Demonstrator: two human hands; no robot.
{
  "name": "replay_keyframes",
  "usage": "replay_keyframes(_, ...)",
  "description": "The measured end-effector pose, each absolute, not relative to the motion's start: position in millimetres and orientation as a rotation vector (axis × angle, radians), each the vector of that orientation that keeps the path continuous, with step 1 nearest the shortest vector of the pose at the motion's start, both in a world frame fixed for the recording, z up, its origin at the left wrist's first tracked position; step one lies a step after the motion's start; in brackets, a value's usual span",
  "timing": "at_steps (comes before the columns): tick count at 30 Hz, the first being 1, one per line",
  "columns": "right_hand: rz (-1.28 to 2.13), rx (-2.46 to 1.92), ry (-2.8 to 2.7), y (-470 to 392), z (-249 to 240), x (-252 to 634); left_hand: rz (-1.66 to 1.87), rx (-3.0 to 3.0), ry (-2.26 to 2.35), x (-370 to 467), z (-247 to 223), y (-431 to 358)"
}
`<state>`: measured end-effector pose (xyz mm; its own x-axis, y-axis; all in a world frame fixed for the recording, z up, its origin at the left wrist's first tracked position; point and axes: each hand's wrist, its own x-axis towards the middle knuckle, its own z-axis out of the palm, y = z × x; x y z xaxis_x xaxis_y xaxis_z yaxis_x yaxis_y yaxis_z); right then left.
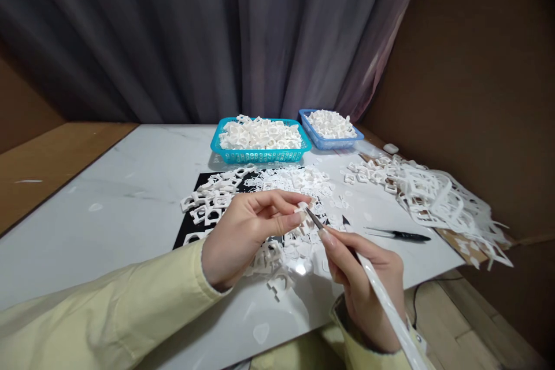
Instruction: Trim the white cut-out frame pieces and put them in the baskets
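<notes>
My left hand (255, 222) pinches a small white plastic piece (302, 206) between thumb and fingers, above a littered work area. In a pen-like grip, my right hand (364, 277) holds a slim pointed metal tool (314, 219), its tip touching or very close to the piece. A long glossy white strip (385, 300) runs back from that hand; whether it belongs to the tool I cannot tell. Below both hands, white plastic scraps (299, 179) lie heaped. White ring-shaped parts (212, 199) spread over a black mat (184, 228) by my left hand.
A teal basket (264, 156) and a blue basket (333, 143), both full of white parts, stand at the back. Black-handled tweezers (407, 236) lie at right, near a pile of white plastic strips (446, 196) at the table's edge. A brown panel (485, 98) rises on the right.
</notes>
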<state>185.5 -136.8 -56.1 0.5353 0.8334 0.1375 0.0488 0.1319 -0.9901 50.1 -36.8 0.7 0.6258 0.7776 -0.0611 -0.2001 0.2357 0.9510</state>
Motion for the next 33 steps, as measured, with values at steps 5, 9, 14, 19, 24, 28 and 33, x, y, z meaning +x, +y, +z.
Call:
replay_keyframes(5, 0.698, -1.324, -0.827, -136, -56, 182, 0.750, 1.138, 0.611, 51, 1, -37)
replay_keyframes(9, 0.681, -1.337, -0.786, -136, -56, 178, 0.768, 1.125, 0.604, 52, 0, -38)
replay_keyframes(14, 0.669, -1.335, -0.765, -136, -55, 173, 0.772, 1.111, 0.607, 51, -2, -38)
replay_keyframes(19, 0.667, -1.325, -0.735, -135, -55, 171, 0.793, 1.112, 0.606, 52, -2, -39)
replay_keyframes(24, 0.673, -1.318, -0.739, -136, -56, 168, 0.793, 1.103, 0.597, 52, -3, -40)
replay_keyframes(28, 0.618, -1.344, -0.723, -139, -58, 169, 0.788, 1.099, 0.599, 53, -5, -39)
replay_keyframes(33, 0.344, -1.447, -0.704, -139, -56, 189, 0.791, 1.128, 0.624, 52, -3, -37)
